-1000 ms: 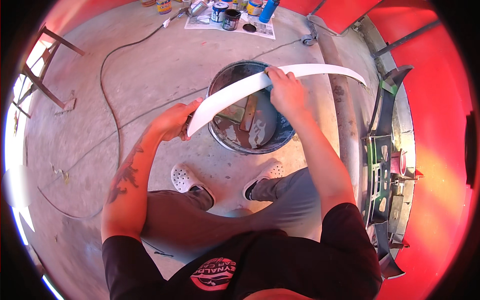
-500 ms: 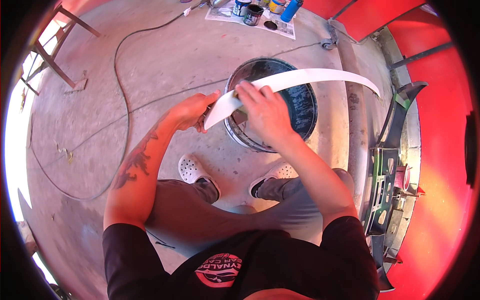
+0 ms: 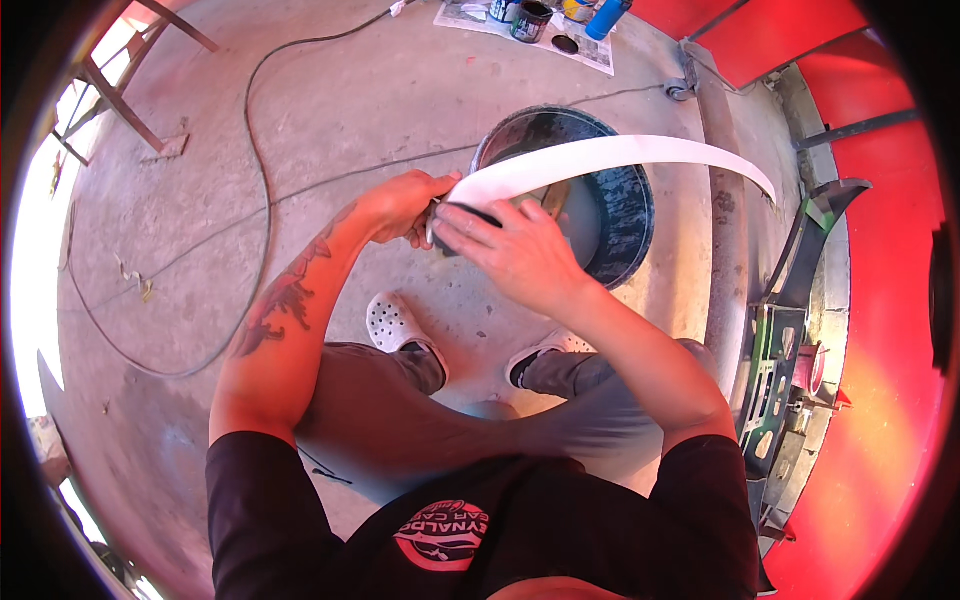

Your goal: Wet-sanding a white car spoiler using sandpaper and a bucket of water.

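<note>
- Two hands meet at the near end of a curved white strip (image 3: 610,152); we see the left hand (image 3: 400,208) closed on that end, thumb along the top and fingers curled underneath.
- The right hand (image 3: 522,250) lies just beside it, fingers nearly straight across the strip's lower edge. At those fingers we see a flat dark piece (image 3: 484,213); we cannot tell whether they grasp it or only press on it.
- From the left hand, the strip arcs over a round black tub (image 3: 634,240), and its far end reaches past the tub's right rim.
- Inside the tub we make out greyish liquid (image 3: 588,215) and a brownish thing (image 3: 557,197), partly hidden.
- The tub stands on the concrete floor (image 3: 340,120), ahead of two pale clogs (image 3: 390,318) with holes.
- Near the floor's far edge we find a newspaper sheet (image 3: 590,60): a dark can (image 3: 530,22) by its near edge, a round black lid (image 3: 565,44) close to its near right corner, a blue bottle (image 3: 608,18) at its right edge.
- A dark hose (image 3: 255,130) curves over the floor's left part.
- Along the floor's right edge we see a dark panel (image 3: 765,400) with cut-outs, beside a red wall (image 3: 890,430).
</note>
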The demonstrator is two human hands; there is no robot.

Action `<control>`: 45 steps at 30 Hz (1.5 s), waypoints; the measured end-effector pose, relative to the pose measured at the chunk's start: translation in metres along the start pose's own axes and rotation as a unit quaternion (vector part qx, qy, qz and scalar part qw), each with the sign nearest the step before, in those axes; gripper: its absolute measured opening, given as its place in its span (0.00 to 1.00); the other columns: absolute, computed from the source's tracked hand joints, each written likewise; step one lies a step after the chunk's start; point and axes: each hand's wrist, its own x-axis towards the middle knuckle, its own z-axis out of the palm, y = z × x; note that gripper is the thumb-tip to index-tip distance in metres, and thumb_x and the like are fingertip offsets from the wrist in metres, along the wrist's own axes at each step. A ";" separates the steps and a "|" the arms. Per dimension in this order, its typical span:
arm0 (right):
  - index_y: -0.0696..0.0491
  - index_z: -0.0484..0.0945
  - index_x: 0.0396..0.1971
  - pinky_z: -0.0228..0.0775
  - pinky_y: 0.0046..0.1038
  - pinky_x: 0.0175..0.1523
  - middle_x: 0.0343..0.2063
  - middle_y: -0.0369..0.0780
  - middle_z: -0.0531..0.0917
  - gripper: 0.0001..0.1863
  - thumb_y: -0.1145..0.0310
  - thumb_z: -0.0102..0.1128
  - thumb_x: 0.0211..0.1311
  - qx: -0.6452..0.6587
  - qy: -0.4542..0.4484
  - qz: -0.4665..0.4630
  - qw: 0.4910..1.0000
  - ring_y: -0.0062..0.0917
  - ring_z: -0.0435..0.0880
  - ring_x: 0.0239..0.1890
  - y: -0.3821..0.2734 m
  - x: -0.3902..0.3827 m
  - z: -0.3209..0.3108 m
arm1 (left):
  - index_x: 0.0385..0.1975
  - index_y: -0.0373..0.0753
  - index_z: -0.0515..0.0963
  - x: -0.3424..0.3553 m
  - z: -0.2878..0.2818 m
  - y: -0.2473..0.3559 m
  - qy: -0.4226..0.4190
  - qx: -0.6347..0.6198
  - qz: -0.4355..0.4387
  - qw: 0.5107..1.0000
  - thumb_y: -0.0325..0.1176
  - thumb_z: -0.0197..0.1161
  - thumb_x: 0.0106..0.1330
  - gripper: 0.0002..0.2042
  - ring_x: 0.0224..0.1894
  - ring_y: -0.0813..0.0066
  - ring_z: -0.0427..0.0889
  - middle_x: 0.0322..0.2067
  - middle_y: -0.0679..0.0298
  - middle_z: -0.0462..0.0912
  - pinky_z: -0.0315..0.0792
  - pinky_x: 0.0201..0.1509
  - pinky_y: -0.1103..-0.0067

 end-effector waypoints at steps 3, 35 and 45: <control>0.47 0.77 0.58 0.70 0.36 0.50 0.60 0.32 0.77 0.26 0.69 0.57 0.55 -0.023 -0.046 0.117 0.992 0.30 0.77 0.55 0.028 -0.003 -0.013 | 0.38 0.35 0.80 0.000 0.005 0.005 -0.006 -0.004 0.002 1.000 0.54 0.46 0.78 0.26 0.16 0.74 0.75 0.23 0.64 0.80 0.71 0.19 0.77; 0.46 0.76 0.60 0.63 0.41 0.57 0.63 0.31 0.74 0.26 0.67 0.54 0.58 -0.079 -0.014 0.081 0.993 0.27 0.74 0.57 -0.010 -0.011 0.005 | 0.43 0.34 0.83 0.009 0.001 -0.006 0.000 -0.015 0.041 0.999 0.56 0.48 0.76 0.28 0.22 0.71 0.77 0.25 0.61 0.81 0.68 0.22 0.73; 0.51 0.73 0.64 0.63 0.42 0.59 0.68 0.34 0.70 0.31 0.75 0.57 0.55 -0.048 -0.011 0.146 0.988 0.39 0.71 0.58 -0.023 -0.007 0.014 | 0.35 0.33 0.81 0.007 0.009 -0.005 0.004 -0.026 0.029 0.999 0.57 0.48 0.75 0.29 0.14 0.69 0.79 0.19 0.59 0.79 0.73 0.16 0.73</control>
